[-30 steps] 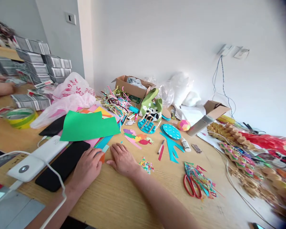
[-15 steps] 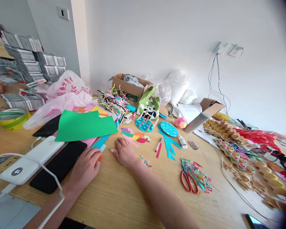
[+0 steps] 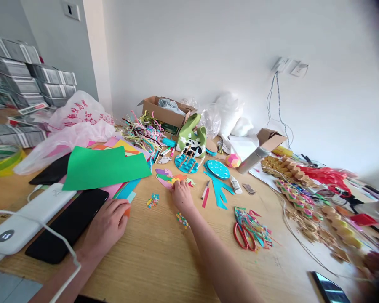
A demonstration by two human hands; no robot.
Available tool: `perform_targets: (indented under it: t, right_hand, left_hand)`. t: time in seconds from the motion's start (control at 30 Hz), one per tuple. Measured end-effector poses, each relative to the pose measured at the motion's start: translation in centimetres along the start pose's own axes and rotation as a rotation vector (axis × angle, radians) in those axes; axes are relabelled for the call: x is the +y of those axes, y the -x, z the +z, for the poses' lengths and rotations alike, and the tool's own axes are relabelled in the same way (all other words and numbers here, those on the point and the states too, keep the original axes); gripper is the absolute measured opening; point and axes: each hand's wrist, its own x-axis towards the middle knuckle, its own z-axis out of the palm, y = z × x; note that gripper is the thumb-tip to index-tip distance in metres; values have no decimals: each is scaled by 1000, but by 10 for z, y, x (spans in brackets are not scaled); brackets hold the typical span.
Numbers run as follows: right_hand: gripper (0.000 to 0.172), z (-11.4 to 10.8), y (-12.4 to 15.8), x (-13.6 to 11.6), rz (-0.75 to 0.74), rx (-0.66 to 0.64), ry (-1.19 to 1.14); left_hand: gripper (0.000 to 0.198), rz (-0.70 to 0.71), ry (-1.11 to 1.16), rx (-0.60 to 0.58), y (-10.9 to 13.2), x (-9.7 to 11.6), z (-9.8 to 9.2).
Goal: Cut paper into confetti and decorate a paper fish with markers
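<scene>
1. Left hand (image 3: 109, 223): grip unclenched, flat on the light wooden surface (image 3: 151, 256), fingertips touching a small orange paper scrap (image 3: 126, 211).
2. Right hand (image 3: 181, 195): fingertips on the multicoloured paper fish cut-out (image 3: 169, 176); grip state indeterminable.

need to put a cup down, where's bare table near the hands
Bare tabletop between the left hand and right forearm, and between the red scissors and the phone. Crowded beyond the right hand: paper cut-outs.

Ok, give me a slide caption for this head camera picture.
Right hand touching colourful paper cutouts, left hand resting beside a black phone, on a cluttered wooden table.
</scene>
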Motion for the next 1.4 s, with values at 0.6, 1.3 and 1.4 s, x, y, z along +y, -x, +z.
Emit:
perform_targets:
  t: [0.6, 1.3, 1.4]
  right_hand:
    - [5, -24, 33, -63, -1, -134, -699]
    - [11, 0, 64, -126, 322, -224, -1232]
    - [15, 2, 65, -136, 349, -278, -1282]
  left_hand:
    - [9, -150, -240, -4, -7, -1, -17]
    - [11, -261, -373, -4, -11, -6, -27]
    - [10, -272, -361, 5, -12, -6, -27]
